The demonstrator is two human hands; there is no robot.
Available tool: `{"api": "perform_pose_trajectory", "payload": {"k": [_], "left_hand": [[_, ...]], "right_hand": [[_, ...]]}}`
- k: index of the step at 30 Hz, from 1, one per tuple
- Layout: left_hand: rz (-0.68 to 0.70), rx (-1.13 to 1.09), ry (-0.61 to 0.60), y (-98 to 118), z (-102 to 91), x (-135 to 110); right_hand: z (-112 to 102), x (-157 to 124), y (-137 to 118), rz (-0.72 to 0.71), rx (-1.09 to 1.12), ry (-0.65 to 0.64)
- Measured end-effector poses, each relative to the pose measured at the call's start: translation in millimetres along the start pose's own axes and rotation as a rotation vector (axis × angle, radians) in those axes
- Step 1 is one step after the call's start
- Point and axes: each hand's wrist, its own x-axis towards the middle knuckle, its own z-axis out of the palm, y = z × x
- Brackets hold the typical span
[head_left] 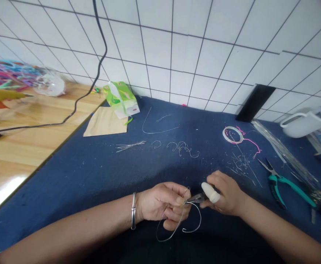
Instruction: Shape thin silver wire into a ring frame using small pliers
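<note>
My left hand pinches a curved piece of silver wire between thumb and fingers, near the front edge of the blue mat. The wire loops below the fingers and ends in a small hook. In my right hand is a pair of pliers, whose jaws meet the wire beside the left fingertips. A pale cover wraps a finger of that hand. The plier handles are mostly hidden by the palm. Bent wire pieces and a bundle of straight wires lie farther back.
Teal-handled long-nose pliers lie right, near wire clippings and a white ring dish. A white mug stands far right. Back left are a green packet and beige cloth. A glue gun lies on the wooden surface.
</note>
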Motion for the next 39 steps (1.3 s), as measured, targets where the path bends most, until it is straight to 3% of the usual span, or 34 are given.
{"api": "perform_pose_trajectory", "payload": {"k": [11,16,21,24,27,34,39], "left_hand": [[0.025,0.043,0.022,0,-1.8,0],[0.225,0.211,0.181,9,0.9,-3],[0.453,0.388,0.415,22,8.6,-4],[0.507,0.416,0.494,23,10.8,-3],[0.514,0.424,0.512,22,11.9,-2],[0.504,0.446,0.527,25,19.3,-5],[0.625,0.387,0.617,24,18.9,-6]], "right_hand": [[7,-3,1,0.042,0.037,0.016],[5,1,4,0.220,0.127,0.030],[1,4,4,0.372,0.133,-0.136],[-1,9,1,0.407,0.087,-0.237],[-5,14,0,0.419,0.100,-0.245],[-19,31,-8,0.621,0.482,-0.067],[-19,51,-29,0.707,0.669,-0.192]]}}
